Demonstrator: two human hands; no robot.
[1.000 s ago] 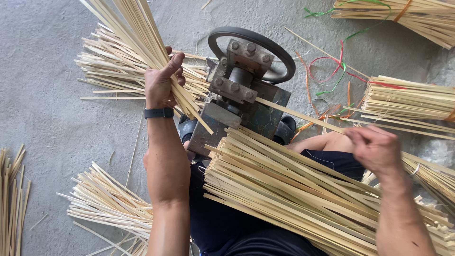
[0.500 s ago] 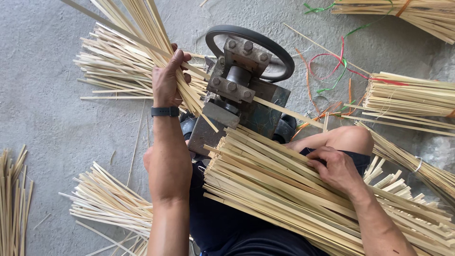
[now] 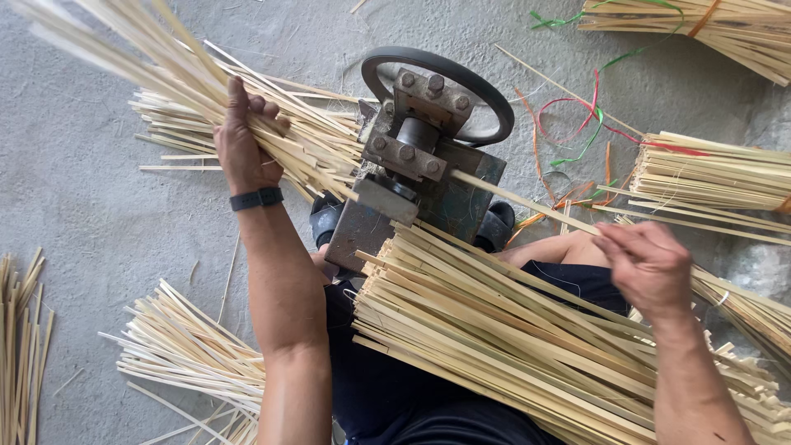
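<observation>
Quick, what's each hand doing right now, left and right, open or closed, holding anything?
Left hand: closed around a bunch of bamboo strips.
Right hand: fingers pinched on a single bamboo strip coming out of the metal machine.

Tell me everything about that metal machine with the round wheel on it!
The machine is a small, heavy block of worn grey-green metal standing on the concrete floor. A dark round wheel sits at its far side, and a bolted plate with big nuts holds a thick shaft in the middle. One pale bamboo strip passes through it, and the right hand pinches that strip. The left hand grips a bunch of thin strips on its other side.
</observation>
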